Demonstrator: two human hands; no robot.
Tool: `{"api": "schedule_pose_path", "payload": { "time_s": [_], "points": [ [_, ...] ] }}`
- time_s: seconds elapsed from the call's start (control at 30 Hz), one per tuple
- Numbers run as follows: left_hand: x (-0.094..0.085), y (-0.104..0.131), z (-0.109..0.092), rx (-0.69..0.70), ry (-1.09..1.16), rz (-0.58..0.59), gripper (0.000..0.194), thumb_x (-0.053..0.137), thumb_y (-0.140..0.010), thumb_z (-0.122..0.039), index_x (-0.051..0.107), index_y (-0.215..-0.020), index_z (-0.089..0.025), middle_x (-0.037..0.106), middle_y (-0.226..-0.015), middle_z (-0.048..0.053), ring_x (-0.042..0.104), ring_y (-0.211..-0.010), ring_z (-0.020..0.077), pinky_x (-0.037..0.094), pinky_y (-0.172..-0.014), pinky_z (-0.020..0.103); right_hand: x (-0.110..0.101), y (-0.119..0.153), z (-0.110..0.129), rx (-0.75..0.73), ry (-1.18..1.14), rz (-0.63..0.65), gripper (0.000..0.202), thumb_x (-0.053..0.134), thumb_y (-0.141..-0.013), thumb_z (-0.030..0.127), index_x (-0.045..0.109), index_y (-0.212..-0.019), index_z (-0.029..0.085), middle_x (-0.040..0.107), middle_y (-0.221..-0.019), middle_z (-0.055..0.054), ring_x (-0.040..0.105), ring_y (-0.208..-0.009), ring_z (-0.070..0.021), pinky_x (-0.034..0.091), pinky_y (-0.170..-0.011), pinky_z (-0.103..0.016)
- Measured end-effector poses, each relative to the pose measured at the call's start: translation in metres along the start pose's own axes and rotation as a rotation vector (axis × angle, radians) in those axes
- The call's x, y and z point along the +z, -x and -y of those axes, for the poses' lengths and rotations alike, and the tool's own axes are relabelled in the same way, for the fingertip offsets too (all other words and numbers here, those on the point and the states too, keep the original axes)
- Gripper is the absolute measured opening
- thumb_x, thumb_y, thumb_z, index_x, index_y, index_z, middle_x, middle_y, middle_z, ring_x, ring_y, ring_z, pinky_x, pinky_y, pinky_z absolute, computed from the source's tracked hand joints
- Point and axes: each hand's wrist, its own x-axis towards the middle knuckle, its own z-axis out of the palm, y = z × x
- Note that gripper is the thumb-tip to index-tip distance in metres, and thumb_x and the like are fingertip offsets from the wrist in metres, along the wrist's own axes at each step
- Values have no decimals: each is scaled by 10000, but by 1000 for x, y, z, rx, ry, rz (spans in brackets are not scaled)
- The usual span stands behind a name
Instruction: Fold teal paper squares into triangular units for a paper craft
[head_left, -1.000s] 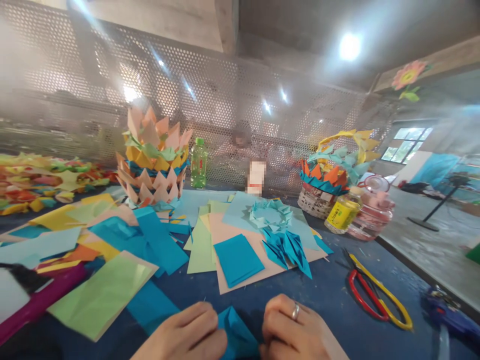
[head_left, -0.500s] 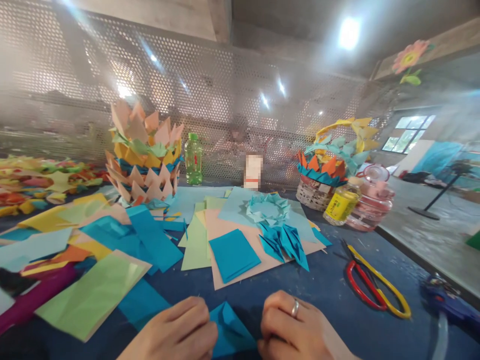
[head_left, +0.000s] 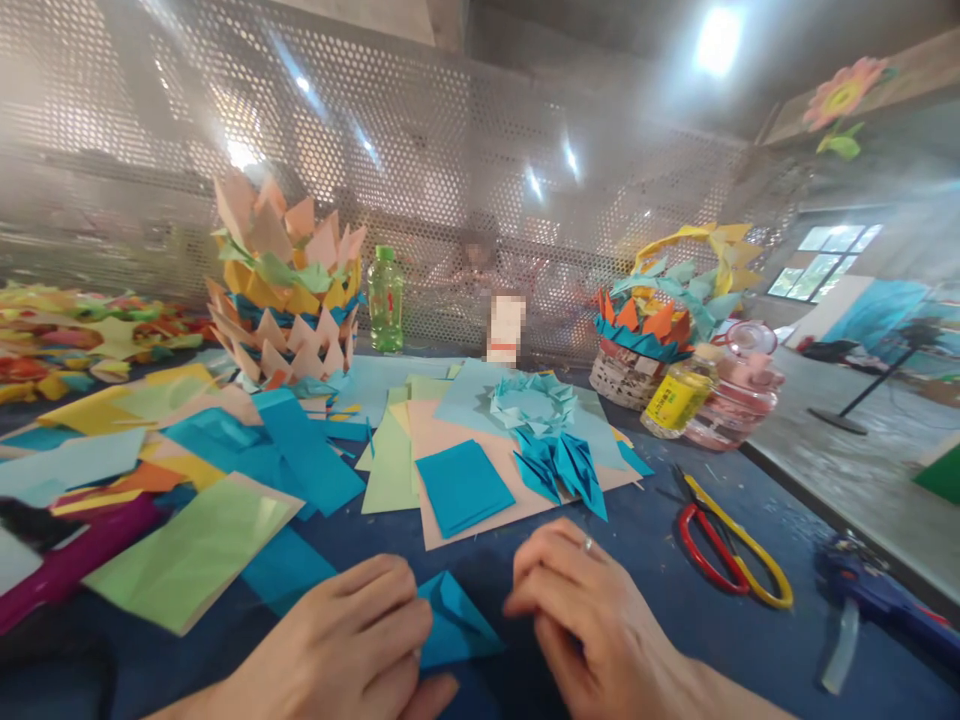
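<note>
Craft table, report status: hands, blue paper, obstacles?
Left hand on folded blue paper. Right hand loosely open, beside it. Scissors right, out of the way.

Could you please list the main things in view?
Tiered papercraft: one, multicoloured, back left
Basket: one, multicoloured, back right
Bottles: two, green, yellow-labelled, back
Jar: one, pink, right
Scissors: one, red-yellow, right
Glue gun: one, blue, right
Tool: one, magenta, left
Paper ring: one, pale blue, centre
Paper sheets: many, mixed, left and centre
Paper heap: one, multicoloured, far left
Table: one, navy, beneath
Folded paper: one, blue, between hands
Left hand: one, at folded paper
Right hand: one, ringed, beside it
</note>
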Motion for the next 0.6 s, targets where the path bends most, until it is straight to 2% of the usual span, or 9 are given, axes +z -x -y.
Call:
{"api": "schedule_pose_path", "payload": {
  "time_s": [0.07, 0.2, 0.27, 0.33, 0.4, 0.5, 0.57, 0.6],
  "points": [
    [-3, -5, -2, 8, 9, -4, 510, 376, -1055, -217, 638, -618, -195, 593, -596, 17, 554, -629, 178, 490, -657, 314, 2, -7, 4, 122, -20, 21, 250, 462, -908, 34, 652, -974, 182, 660, -952, -70, 596, -904, -197, 488, -815, -334],
    [-6, -8, -4, 11, 26, 12, 462, 400, -1039, -182, 649, -650, -191, 615, -631, 19, 567, -656, 181, 487, -665, 308, 14, -24, 12, 225, -91, 165, 90, 568, -964, 143, 648, -989, 179, 678, -980, -50, 611, -961, -190, 471, -872, -322],
    [-7, -7, -3, 8, 18, 19, 397, 446, -1018, -171, 667, -689, -193, 618, -651, 20, 570, -669, 184, 486, -674, 312, 18, -31, 15, 265, -34, 246, 36, 634, -945, 206, 649, -964, 179, 675, -967, -47, 601, -944, -210, 462, -861, -349],
    [-7, -6, -2, 30, 15, 31, 362, 467, -1012, -181, 667, -711, -196, 618, -667, 19, 572, -683, 187, 486, -688, 316, 19, -37, 19, 327, -4, 309, 105, 715, -886, 236, 646, -937, 175, 661, -940, -50, 585, -915, -227, 450, -837, -372],
    [-9, -6, 0, 41, 18, 66, 382, 443, -1026, -191, 646, -703, -193, 614, -673, 18, 570, -684, 189, 484, -693, 325, 20, -40, 23, 376, -43, 311, 156, 767, -821, 197, 632, -897, 176, 644, -911, -40, 570, -893, -223, 434, -825, -370],
    [-12, -8, 0, 62, 46, 98, 397, 408, -1034, -177, 605, -689, -190, 591, -661, 9, 544, -644, 182, 464, -640, 321, 19, -41, 26, 427, -129, 270, 190, 779, -769, 135, 598, -806, 181, 615, -827, -3, 556, -797, -174, 423, -742, -304],
    [-13, -6, -1, 42, 67, 68, 323, 429, -1020, -167, 612, -755, -188, 597, -702, 9, 553, -661, 178, 462, -631, 310, 17, -40, 28, 459, -179, 250, 186, 752, -774, 122, 577, -765, 185, 593, -764, 22, 536, -712, -137, 402, -657, -256],
    [-13, -4, -1, 11, 59, 42, 245, 454, -1010, -171, 630, -840, -182, 623, -777, 22, 583, -725, 185, 481, -675, 312, 16, -39, 28, 475, -200, 240, 167, 723, -797, 128, 570, -767, 188, 579, -736, 34, 524, -679, -123, 391, -625, -240]
  ]
}}
